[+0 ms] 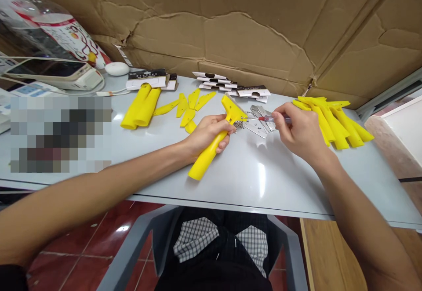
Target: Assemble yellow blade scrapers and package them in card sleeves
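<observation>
A yellow plastic scraper (207, 160) with a tubular handle and flared head is gripped by my left hand (208, 135), fingers wrapped round its neck. My right hand (301, 132) pinches a screwdriver (267, 118) with a clear, reddish handle. The screwdriver lies nearly level, its tip at the right side of the scraper's head. Just behind and right of the head, thin metal blades (256, 129) lie loose on the table. Small metal screws or nuts (238, 125) are piled beside my left fingers. Several flat yellow pieces (182, 105) are spread out beyond my left hand.
Yellow handles (141, 110) lie at the left, with more yellow scrapers (334, 124) stacked at the right. Folded cards (227, 84) rest against the cardboard (211, 36) behind. A phone (49, 71), cables and bottles (62, 31) crowd the far left of the grey table (263, 194).
</observation>
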A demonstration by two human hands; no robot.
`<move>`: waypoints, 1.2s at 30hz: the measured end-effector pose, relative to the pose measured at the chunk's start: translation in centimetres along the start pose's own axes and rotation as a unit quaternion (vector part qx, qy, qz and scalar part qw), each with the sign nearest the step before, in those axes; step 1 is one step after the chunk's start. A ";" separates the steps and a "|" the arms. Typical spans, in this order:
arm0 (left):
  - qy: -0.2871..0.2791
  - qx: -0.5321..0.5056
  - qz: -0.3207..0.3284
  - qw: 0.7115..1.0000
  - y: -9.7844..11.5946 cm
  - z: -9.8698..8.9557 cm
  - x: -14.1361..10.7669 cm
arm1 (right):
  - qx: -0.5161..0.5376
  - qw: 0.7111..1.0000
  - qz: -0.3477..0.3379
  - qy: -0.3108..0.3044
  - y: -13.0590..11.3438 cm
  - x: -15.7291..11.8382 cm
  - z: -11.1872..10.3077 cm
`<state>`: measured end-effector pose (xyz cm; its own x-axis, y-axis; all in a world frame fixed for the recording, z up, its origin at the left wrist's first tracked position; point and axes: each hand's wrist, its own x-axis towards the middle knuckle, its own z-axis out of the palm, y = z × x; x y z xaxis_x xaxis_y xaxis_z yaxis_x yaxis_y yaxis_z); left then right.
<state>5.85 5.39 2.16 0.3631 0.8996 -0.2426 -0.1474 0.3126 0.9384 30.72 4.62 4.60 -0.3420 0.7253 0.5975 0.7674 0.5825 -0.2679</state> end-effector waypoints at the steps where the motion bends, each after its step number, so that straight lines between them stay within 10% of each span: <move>1: -0.005 -0.005 0.000 1.000 -0.1 -0.1 0.1 | 0.017 1.000 -0.015 -0.001 -0.1 0.1 -0.1; 17: -0.157 -0.098 -0.022 0.982 -0.1 -1.0 0.5 | 0.167 0.977 -0.066 0.113 -1.3 0.0 -0.8; 36: -0.042 -0.003 0.010 0.999 0.1 0.0 -0.1 | 0.096 0.992 -0.081 0.014 -1.7 -0.2 -0.9</move>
<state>5.83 5.35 2.23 0.4355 0.8770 -0.2028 -0.1599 0.2971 0.9414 29.93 3.13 5.61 -0.4351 0.6084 0.6637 0.5859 0.7511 -0.3043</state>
